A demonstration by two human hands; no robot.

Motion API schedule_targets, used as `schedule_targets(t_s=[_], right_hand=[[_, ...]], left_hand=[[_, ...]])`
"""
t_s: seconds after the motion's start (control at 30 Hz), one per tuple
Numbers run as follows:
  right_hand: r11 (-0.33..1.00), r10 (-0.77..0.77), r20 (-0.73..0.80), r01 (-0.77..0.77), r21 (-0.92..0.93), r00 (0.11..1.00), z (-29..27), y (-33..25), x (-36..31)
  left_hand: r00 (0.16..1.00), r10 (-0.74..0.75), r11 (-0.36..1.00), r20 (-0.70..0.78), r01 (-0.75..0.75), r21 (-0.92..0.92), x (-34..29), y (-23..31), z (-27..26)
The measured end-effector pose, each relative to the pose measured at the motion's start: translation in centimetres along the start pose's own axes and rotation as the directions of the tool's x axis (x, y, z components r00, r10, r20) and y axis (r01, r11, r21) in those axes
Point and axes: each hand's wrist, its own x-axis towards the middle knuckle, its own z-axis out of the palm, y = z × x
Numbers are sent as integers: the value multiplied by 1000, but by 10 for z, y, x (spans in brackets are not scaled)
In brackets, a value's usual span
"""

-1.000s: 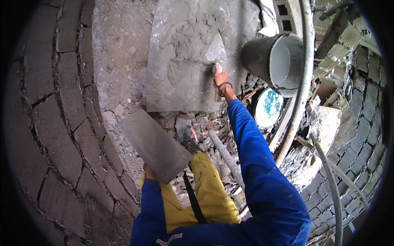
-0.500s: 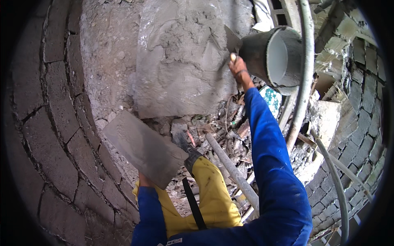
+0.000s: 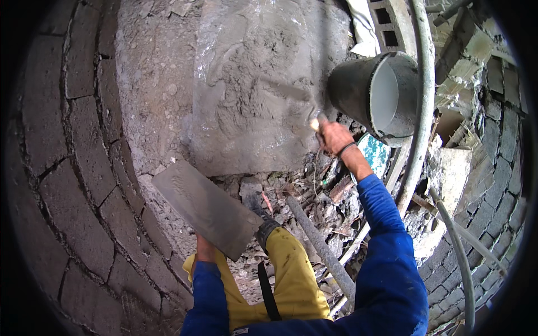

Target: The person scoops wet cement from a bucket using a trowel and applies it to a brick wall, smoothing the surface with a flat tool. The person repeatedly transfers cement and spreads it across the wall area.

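Observation:
My right hand (image 3: 334,137) is closed round the pale handle of a trowel (image 3: 314,124). Its blade, smeared by motion, lies over the wet grey mortar (image 3: 238,106) spread on a flat sheet (image 3: 246,163). On the left, a rectangular, mortar-smeared plasterer's hawk (image 3: 207,207) slants above the rubble, held from beneath by my left hand (image 3: 205,249). The board hides those fingers; only the wrist and part of the hand show. A dark bucket (image 3: 350,92) lies tipped just beyond my right hand, with grey residue inside.
A block wall (image 3: 84,173) runs along the left. Rubble (image 3: 314,196) and a grey pole (image 3: 319,241) lie by my boot. At the right stand a long curved pipe (image 3: 421,112), a hollow block (image 3: 386,25) and a thinner hose (image 3: 457,246).
My right hand has drawn the trowel back toward me, and its blade has swung left over the mortar. The hawk stays in my left hand, shifted slightly down and right in view.

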Motion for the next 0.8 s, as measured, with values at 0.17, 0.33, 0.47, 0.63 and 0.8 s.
schedule_targets(t_s=[0.17,0.33,0.47,0.63,0.8], right_hand=[[902,376,-402,-232,364,835,-25,58,141],[963,201,-224,-151,222,954,-51,68,232],[981,-118,-298,157,111,947,25,65,174],[999,-53,-45,53,9,998,53,15,34],[953,99,-174,-43,301,980,57,-46,-71]], left_hand=[[998,-57,996,-12,58,64,29,4,-33],[998,-45,997,-51,48,62,33,0,-57],[998,-38,997,-45,41,65,32,-3,-69],[999,-3,993,43,-2,116,39,-8,-56],[1000,8,994,29,-11,112,45,-17,-57]])
